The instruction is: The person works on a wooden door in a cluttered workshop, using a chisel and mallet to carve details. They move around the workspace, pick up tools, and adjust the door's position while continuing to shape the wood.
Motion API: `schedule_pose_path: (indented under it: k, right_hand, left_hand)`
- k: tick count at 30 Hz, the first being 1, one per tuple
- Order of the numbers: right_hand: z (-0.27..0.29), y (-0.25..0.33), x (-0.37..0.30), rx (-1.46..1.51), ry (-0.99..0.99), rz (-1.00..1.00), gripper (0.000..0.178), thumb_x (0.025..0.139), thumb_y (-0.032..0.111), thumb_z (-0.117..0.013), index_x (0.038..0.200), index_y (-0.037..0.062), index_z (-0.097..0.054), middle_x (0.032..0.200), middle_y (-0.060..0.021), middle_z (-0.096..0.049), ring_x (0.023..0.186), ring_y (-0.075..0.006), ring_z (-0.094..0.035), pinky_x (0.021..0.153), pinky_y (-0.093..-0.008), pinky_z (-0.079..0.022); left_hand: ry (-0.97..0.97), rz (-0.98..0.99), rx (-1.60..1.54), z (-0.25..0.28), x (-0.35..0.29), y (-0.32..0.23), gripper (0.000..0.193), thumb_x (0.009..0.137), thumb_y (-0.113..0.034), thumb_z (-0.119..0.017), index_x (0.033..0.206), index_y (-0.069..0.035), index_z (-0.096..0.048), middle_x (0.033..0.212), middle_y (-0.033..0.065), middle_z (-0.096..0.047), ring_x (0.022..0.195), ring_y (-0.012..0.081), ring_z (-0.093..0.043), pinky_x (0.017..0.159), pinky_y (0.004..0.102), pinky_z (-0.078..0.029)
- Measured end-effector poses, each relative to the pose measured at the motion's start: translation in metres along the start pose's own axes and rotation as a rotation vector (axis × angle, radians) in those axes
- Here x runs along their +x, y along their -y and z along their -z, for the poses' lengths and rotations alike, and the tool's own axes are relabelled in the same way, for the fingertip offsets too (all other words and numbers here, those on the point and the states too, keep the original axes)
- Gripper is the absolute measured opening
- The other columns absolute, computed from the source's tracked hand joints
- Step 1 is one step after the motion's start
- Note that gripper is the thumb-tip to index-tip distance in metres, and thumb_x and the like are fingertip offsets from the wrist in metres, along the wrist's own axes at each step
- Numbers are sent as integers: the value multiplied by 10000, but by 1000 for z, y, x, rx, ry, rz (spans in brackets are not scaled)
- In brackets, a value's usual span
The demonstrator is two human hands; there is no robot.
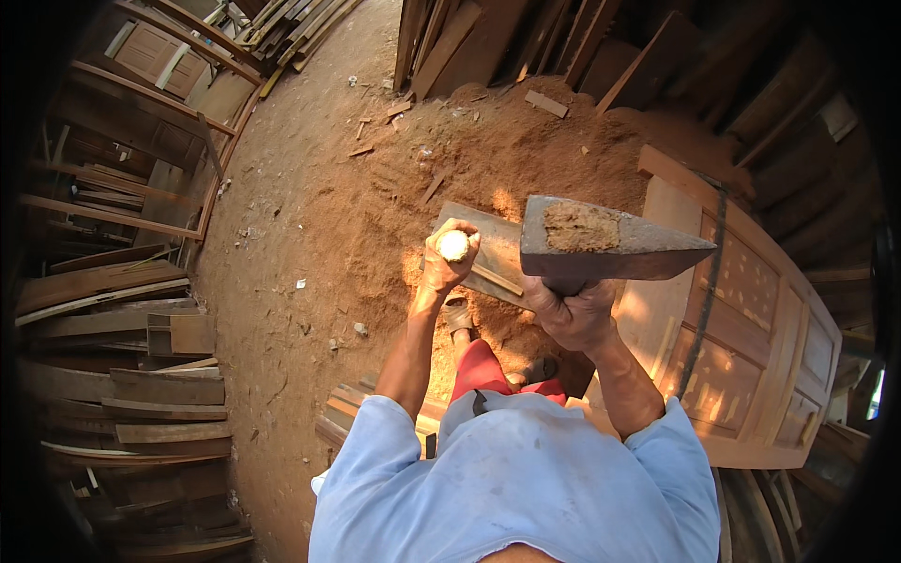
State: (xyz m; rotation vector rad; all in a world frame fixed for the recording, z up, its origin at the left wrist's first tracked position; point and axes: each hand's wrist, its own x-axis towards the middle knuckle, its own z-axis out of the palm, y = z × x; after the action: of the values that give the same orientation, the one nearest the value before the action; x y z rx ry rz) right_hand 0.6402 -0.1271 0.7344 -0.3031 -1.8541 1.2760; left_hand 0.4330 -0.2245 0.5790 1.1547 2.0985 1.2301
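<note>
Head view: both hands loaded.
We clasp a pale-ended rod (453,246) in our left hand (446,267); our right hand (580,316) grips a wedge-headed tool (610,246), its head above that hand, right of the rod.

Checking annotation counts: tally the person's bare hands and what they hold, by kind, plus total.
Hands: 2 (left hand, right hand)
Wedge-headed tool: 1, in the right hand
Pale round-ended piece: 1, in the left hand
Total: 4
</note>
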Motion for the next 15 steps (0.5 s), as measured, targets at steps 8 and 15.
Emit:
schedule_pose_path:
  k: [8, 15]
  right_hand:
    - [14, 1, 1, -32, -122, -70, 107, 904, 66, -693, 829, 52, -619, 709, 22, -604, 622, -61, -553, 570, -239, -462]
    - [20, 2, -2, -63, -166, -43, 108, 905, 67, -695, 829, 52, -620, 732, 16, -612, 636, -62, -555, 573, -236, -460]
  left_hand:
    - [-150, -98, -155, -7, 6, -14, 130, 861, -76, -718, 946, -23, -635, 841, 39, -645, 767, 117, -590, 695, 280, -495]
    - [-131, -137, -127, -17, 2, -17, 120, 862, -82, -719, 936, -33, -638, 804, 23, -648, 731, 108, -586, 663, 272, -490]
